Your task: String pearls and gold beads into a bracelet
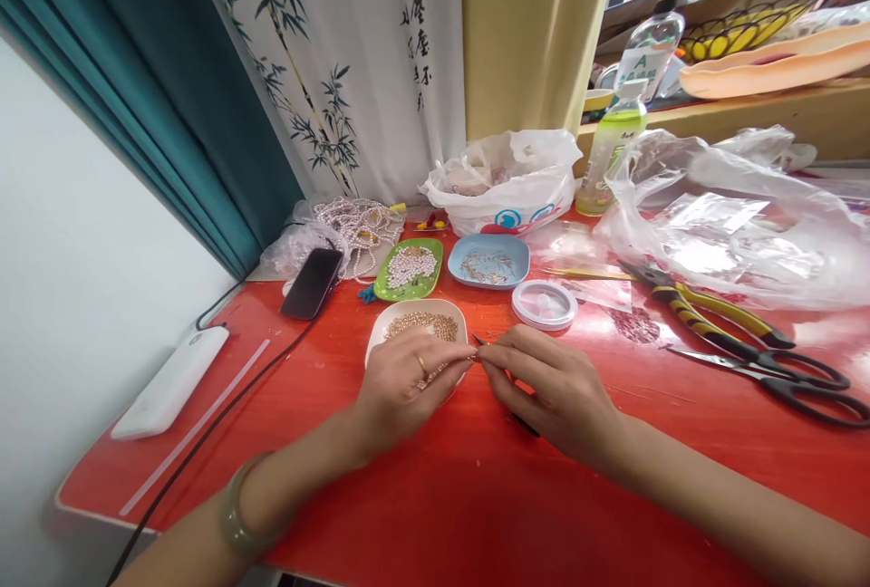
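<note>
My left hand (401, 383) is over the near edge of a cream dish (376, 333) of gold beads (425, 326), thumb and forefinger pinched together. Fingertip to fingertip with it, my right hand (557, 388) is pinched too, just right of the dish. Whatever tiny piece sits between the fingertips is too small to name. A thin dark tool tip (479, 340) shows beside the right fingers, and a dark end appears below that hand; whether the hand holds this tool is unclear. Behind are a green dish (435, 254) of pale beads and a blue dish (522, 252) of fine metal pins.
A round clear lid (544, 306) lies right of the dishes. Farther right are yellow-black pliers (720, 311), scissors (781, 374) and a plastic bag (734, 216). At left are a phone (313, 283), a cable, a white power bank (169, 383) and bead strands (360, 225).
</note>
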`<state>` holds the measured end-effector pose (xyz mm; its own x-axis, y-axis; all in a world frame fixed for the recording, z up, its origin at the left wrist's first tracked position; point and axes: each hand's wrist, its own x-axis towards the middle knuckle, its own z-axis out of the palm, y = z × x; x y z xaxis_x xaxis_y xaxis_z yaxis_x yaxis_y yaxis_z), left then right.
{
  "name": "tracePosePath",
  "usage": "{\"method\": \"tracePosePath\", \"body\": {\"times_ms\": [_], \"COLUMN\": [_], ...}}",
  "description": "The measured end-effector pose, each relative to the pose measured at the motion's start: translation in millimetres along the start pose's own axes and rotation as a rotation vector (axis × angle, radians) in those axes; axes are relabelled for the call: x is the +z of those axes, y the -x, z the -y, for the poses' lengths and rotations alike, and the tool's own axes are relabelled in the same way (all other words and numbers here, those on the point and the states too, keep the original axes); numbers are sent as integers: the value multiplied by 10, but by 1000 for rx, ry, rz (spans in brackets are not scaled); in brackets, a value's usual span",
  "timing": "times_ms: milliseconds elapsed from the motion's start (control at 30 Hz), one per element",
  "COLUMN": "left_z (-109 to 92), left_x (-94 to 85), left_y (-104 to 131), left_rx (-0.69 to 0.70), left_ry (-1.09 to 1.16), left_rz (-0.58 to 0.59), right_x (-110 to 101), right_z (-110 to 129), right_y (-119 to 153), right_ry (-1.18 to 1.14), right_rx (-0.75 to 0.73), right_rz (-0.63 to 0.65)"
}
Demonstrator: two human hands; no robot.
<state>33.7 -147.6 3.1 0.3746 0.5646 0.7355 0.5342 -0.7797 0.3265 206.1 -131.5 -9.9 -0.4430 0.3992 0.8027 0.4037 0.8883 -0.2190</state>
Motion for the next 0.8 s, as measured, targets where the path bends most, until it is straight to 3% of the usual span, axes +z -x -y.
{"method": "tracePosePath", "body": {"times_ms": [200, 600, 800], "left_z": [22, 37, 65], "left_x": [5, 9, 22], "left_y": [19, 11, 37], "left_rx": [-63, 12, -82], "left_ry": [-34, -64, -129], "left_rz": [6, 31, 82], "right_x": [-3, 11, 26], "right_z": [-9, -9, -7], "right_y": [-23, 11, 27], "right_ry": [-36, -33, 6], "right_rx": [18, 32, 142], "right_rz": [11, 46, 91]}}
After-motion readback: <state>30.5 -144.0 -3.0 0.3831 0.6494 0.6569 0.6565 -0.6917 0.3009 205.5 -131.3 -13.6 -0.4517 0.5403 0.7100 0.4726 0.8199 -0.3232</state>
